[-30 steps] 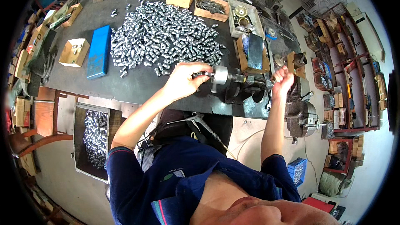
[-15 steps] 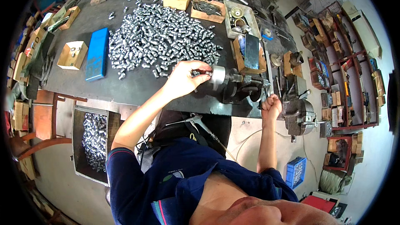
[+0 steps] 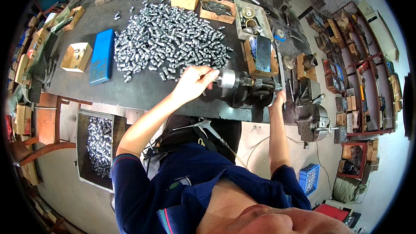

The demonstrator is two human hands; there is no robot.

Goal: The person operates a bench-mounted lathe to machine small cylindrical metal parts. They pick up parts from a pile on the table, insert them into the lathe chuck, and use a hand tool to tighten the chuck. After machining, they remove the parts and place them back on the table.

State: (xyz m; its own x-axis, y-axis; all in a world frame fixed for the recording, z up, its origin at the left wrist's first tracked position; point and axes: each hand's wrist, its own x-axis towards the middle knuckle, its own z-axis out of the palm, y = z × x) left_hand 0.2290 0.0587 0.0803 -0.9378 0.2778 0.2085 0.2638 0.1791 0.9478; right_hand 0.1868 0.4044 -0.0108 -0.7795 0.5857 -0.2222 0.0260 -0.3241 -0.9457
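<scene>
My left hand (image 3: 195, 83) is pinched at the mouth of a silver round chuck (image 3: 227, 79) on a small bench machine (image 3: 253, 91). Thumb and fingers close on a small metal fitting, now mostly covered by them. My right hand (image 3: 280, 99) is at the machine's right end, beside its wheel (image 3: 268, 99). It looks closed, but its fingers are partly hidden and what they grip does not show. Beyond my left hand spreads a large heap of shiny metal fittings (image 3: 169, 39) on the dark workbench (image 3: 143, 93).
A blue box (image 3: 102, 56) and a small open box (image 3: 76, 57) lie left of the heap. Behind the machine, a phone (image 3: 263, 53) rests on a wooden box. A bench vise (image 3: 313, 123) stands right. An air gun (image 3: 203, 125) hangs below the bench edge, near a bin of fittings (image 3: 99, 147).
My right hand has moved up and away from me, along the machine's right end. My left hand stays at the chuck, its fingers shifted slightly over the fitting.
</scene>
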